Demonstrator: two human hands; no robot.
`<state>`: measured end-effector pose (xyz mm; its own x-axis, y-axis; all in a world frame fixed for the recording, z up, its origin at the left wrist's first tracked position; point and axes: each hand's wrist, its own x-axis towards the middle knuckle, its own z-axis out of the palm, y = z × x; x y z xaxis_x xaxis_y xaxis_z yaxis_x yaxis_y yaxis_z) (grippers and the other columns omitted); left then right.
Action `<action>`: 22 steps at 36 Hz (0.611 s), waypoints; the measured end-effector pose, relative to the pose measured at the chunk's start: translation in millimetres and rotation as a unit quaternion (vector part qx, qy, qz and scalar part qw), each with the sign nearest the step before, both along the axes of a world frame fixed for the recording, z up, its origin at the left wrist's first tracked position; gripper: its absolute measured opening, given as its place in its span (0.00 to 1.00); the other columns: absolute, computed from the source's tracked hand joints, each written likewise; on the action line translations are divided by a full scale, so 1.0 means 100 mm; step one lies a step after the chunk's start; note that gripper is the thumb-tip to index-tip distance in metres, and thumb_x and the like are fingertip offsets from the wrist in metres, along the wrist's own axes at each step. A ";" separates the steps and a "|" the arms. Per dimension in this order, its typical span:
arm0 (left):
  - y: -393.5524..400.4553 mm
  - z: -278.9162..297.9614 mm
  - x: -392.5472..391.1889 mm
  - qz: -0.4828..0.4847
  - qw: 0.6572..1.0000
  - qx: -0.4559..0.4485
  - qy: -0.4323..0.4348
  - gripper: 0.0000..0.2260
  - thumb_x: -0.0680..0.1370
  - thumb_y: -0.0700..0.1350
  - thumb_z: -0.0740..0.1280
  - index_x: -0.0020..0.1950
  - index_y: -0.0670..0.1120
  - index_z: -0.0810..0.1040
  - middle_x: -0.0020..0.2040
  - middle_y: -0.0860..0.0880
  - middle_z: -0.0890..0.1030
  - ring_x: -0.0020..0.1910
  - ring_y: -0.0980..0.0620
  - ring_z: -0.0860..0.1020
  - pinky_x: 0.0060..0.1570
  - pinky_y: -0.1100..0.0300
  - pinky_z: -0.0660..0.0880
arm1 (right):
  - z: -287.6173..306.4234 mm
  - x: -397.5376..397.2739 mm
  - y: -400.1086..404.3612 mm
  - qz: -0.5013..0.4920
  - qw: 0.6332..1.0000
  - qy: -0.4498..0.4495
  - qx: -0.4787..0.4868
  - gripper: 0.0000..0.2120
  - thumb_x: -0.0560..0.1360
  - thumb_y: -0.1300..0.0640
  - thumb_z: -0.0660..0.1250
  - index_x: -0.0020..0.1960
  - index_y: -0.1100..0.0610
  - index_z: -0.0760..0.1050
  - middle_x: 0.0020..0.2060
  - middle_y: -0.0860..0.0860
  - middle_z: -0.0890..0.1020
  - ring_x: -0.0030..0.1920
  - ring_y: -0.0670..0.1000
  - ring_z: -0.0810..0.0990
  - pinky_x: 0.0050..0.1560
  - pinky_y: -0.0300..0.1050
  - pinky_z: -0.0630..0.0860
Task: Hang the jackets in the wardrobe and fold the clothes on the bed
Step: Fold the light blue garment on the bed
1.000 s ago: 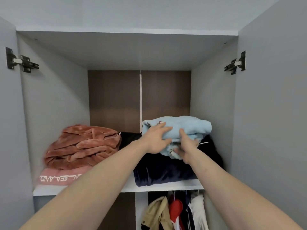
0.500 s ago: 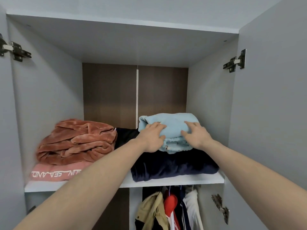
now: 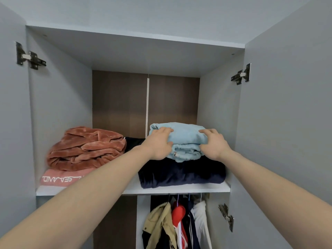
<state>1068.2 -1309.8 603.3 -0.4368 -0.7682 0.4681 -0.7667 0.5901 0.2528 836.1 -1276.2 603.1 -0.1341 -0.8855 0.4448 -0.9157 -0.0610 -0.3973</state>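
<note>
A folded light blue garment (image 3: 185, 139) lies on a folded dark navy garment (image 3: 181, 173) at the right of the wardrobe's upper shelf (image 3: 176, 190). My left hand (image 3: 159, 144) rests on the blue garment's left front, fingers laid over its top and thumb against the front fold. On its right front my right hand (image 3: 212, 143) presses the same way. Several jackets (image 3: 172, 223) hang on hangers below the shelf.
At the shelf's left a rust-coloured plush garment (image 3: 86, 147) sits on a folded pink one with white lettering (image 3: 62, 178). Both wardrobe doors (image 3: 287, 123) stand open at the sides, with metal hinges (image 3: 240, 75). There is free height above the stacks.
The blue garment has gone from held at the stack's front to lying further back on the navy one. My right hand turned palm down onto it. The view has pulled back.
</note>
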 end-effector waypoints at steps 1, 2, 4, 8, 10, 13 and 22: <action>0.13 -0.01 0.06 -0.003 1.000 -0.015 0.019 0.25 0.84 0.47 0.60 0.80 0.49 0.60 0.80 0.50 0.61 0.77 0.44 0.59 0.75 0.50 0.60 | -0.02 0.02 0.07 0.018 1.000 -0.012 -0.013 0.32 0.74 0.59 0.65 0.77 0.48 0.65 0.76 0.52 0.65 0.73 0.59 0.65 0.73 0.57 0.64; 0.27 -0.03 0.13 -0.006 0.999 -0.033 0.038 0.24 0.83 0.46 0.61 0.79 0.49 0.61 0.78 0.50 0.63 0.76 0.44 0.61 0.73 0.50 0.61 | -0.06 0.05 0.14 0.038 0.999 -0.025 -0.028 0.31 0.74 0.61 0.65 0.76 0.49 0.66 0.75 0.52 0.65 0.73 0.59 0.65 0.73 0.56 0.65; 0.57 -0.11 0.31 -0.006 0.995 -0.068 0.067 0.24 0.82 0.44 0.63 0.78 0.50 0.63 0.76 0.50 0.65 0.74 0.45 0.63 0.72 0.53 0.62 | -0.14 0.13 0.32 0.080 0.993 -0.056 -0.060 0.30 0.73 0.64 0.65 0.74 0.49 0.69 0.74 0.51 0.67 0.73 0.57 0.65 0.72 0.51 0.65; 1.21 -0.37 0.78 0.023 0.986 -0.121 0.113 0.25 0.79 0.42 0.67 0.76 0.51 0.65 0.73 0.53 0.68 0.72 0.51 0.67 0.71 0.57 0.64 | -0.40 0.33 0.77 0.149 0.979 -0.089 -0.110 0.28 0.71 0.66 0.64 0.69 0.49 0.72 0.67 0.45 0.70 0.68 0.48 0.67 0.63 0.39 0.63; 1.54 -0.51 1.00 0.057 0.980 -0.138 0.131 0.26 0.77 0.41 0.69 0.74 0.51 0.67 0.71 0.54 0.70 0.70 0.53 0.68 0.69 0.58 0.65 | -0.55 0.43 1.03 0.181 0.970 -0.101 -0.124 0.28 0.70 0.66 0.65 0.67 0.46 0.72 0.65 0.42 0.70 0.65 0.44 0.67 0.63 0.39 0.64; 2.02 -0.73 1.32 0.121 0.973 -0.143 0.138 0.27 0.74 0.37 0.70 0.72 0.49 0.70 0.71 0.52 0.70 0.71 0.51 0.68 0.70 0.57 0.63 | -0.76 0.54 1.42 0.226 0.958 -0.113 -0.132 0.30 0.70 0.67 0.65 0.66 0.43 0.70 0.65 0.39 0.69 0.68 0.41 0.66 0.66 0.38 0.63; 3.54 -1.10 2.11 0.397 0.888 -0.150 0.177 0.30 0.71 0.49 0.69 0.72 0.45 0.70 0.75 0.43 0.66 0.70 0.36 0.67 0.68 0.41 0.68 | -0.91 0.31 2.57 0.276 0.932 -0.136 -0.191 0.34 0.69 0.71 0.65 0.66 0.40 0.71 0.66 0.30 0.67 0.71 0.36 0.65 0.61 0.27 0.63</action>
